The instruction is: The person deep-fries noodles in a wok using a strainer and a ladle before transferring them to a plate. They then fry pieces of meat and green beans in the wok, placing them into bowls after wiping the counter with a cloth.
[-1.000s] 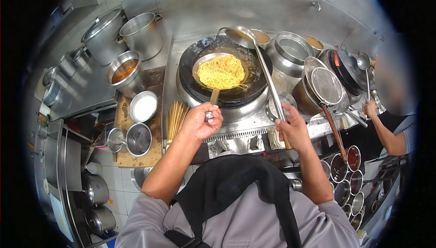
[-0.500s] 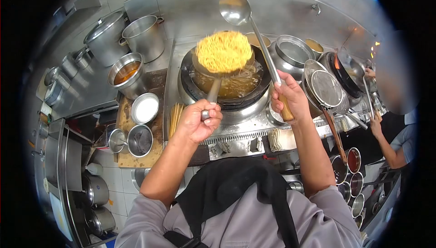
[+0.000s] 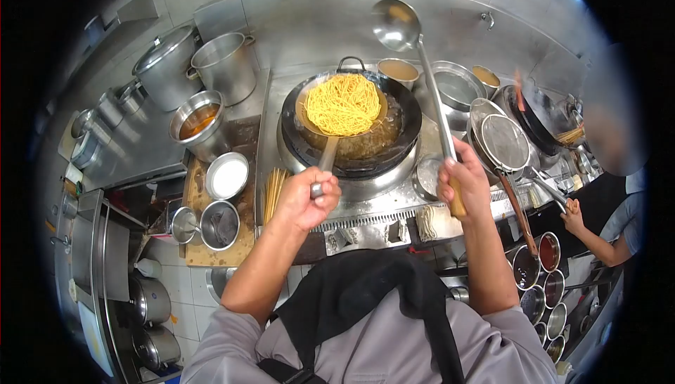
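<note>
Yellow noodles lie in a round strainer above a black wok with brownish, bubbling liquid in it. My left hand is closed around the strainer's metal handle, in front of the wok. To the right, my right hand grips the wooden end of a long-handled ladle, whose bowl is raised above and behind the wok. The ladle's bowl holds nothing that I can make out.
At left stand a pot of reddish liquid, a bowl of white contents and wooden sticks. Mesh strainers rest at right. Beyond them, another person's hand is near a second wok. Sauce containers stand lower right.
The noodles, blurred before, now lie sharp and lower in the strainer. My right hand and the ladle have shifted right and slightly down. The other person's hand has moved lower.
</note>
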### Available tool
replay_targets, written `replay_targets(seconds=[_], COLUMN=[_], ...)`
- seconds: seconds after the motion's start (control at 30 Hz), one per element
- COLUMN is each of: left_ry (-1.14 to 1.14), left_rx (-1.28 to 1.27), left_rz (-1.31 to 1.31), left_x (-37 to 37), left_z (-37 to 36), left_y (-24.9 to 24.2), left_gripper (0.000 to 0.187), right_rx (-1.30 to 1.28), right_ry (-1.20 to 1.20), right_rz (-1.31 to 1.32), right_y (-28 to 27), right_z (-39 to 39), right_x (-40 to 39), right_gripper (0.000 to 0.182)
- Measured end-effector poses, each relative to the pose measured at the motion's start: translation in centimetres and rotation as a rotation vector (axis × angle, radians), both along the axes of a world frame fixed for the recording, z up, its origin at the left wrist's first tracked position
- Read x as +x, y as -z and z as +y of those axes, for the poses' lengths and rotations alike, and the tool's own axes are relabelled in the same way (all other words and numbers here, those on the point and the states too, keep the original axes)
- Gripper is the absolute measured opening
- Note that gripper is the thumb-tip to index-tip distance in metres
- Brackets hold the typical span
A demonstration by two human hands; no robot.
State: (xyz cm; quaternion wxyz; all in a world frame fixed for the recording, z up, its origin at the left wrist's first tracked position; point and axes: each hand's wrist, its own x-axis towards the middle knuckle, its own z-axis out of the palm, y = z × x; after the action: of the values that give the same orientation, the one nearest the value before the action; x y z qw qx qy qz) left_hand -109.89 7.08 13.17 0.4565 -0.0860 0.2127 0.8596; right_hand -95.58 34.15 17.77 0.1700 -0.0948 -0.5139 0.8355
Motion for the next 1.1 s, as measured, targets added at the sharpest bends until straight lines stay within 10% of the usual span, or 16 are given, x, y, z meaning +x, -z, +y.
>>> replay_targets(seconds=[0.23, 0.43, 1.1], left_ry=[-0.151, 0.075, 0.147], left_rx=[-0.176, -0.069, -0.083], left_rz=[0.577, 0.065, -0.183], left_x=[-4.2, -5.4, -8.1], left_z=[1.7, 0.1, 2.3], left_y=[-1.5, -1.1, 8.0], left_gripper=[0.026, 0.013, 0.012], right_rx=[0.055, -0.020, 0.095], right_ry=[0.200, 0.245, -0.053], right_rz=[0.130, 0.083, -0.228], right_y=[2.1, 4.0, 9.0], right_z=[2.8, 3.2, -2.5], right_x=[5.3, 8.1, 5.0], right_gripper=[0.049, 0.045, 0.050])
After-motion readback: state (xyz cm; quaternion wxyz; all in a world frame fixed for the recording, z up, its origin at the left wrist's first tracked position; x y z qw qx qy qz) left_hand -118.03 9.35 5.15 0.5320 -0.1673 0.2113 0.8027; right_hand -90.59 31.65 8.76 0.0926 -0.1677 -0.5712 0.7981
